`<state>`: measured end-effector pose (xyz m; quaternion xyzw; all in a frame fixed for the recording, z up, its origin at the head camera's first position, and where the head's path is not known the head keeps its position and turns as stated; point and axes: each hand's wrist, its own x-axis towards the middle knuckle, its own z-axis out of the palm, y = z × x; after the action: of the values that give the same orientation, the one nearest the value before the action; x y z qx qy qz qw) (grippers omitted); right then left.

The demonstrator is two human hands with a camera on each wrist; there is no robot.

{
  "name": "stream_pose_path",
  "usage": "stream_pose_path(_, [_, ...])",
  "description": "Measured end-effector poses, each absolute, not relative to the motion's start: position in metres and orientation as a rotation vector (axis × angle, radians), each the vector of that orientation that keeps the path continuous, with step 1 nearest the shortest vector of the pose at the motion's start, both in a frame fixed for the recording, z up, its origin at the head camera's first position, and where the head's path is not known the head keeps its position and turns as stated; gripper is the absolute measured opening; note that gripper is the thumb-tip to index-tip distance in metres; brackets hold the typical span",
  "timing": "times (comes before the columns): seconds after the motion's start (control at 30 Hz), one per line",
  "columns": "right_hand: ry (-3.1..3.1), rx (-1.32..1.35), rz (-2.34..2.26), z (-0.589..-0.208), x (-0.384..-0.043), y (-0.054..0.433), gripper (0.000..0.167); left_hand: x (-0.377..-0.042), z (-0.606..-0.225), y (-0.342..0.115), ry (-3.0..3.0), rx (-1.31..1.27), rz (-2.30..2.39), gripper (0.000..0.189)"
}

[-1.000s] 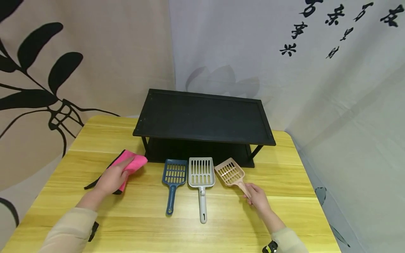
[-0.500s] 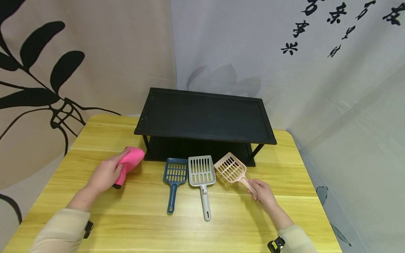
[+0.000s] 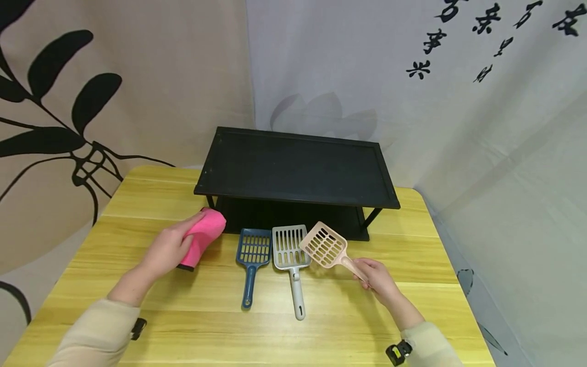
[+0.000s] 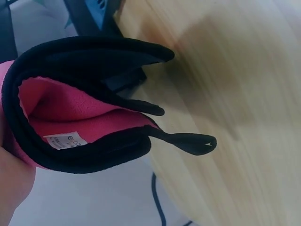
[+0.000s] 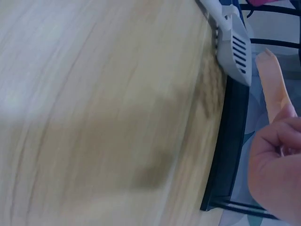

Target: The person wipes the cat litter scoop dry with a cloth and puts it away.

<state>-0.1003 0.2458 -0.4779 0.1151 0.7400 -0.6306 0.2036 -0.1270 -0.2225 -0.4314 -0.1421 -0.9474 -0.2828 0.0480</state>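
Note:
My left hand (image 3: 168,250) grips a folded pink cloth (image 3: 206,235) with black edging, raised over the table left of the blue scoop. Up close in the left wrist view, the cloth (image 4: 80,110) shows a white label and a black hanging loop. My right hand (image 3: 376,278) holds a peach slotted litter scoop (image 3: 324,245) by its handle, with its head overlapping the grey scoop's corner in the head view. The grey litter scoop (image 3: 291,250) lies in the middle, handle toward me. A smaller blue litter scoop (image 3: 254,250) lies to its left.
A black two-tier shelf (image 3: 298,168) stands at the back of the wooden table (image 3: 206,326), its lower tier just behind the scoops. Printed fabric curtains (image 3: 321,61) hang behind and beside the table.
The left hand has lifted the pink cloth off the table, its loose part now folded in, and moved it right. The right hand has raised the peach scoop, its head shifting left toward the grey one.

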Motion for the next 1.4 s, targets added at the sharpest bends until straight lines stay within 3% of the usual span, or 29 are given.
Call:
stream_pose_path(0.97, [2.031, 0.042, -1.666, -0.462, -0.109, 0.16, 0.035, -0.135, -0.421, -0.157, -2.88, -0.643, -0.903, 0.048])
stream_pose_path(1.4, [1.999, 0.018, -1.676, -0.46, -0.11, 0.15, 0.029, -0.126, -0.424, -0.115, -2.941, -0.796, -1.242, 0.037])
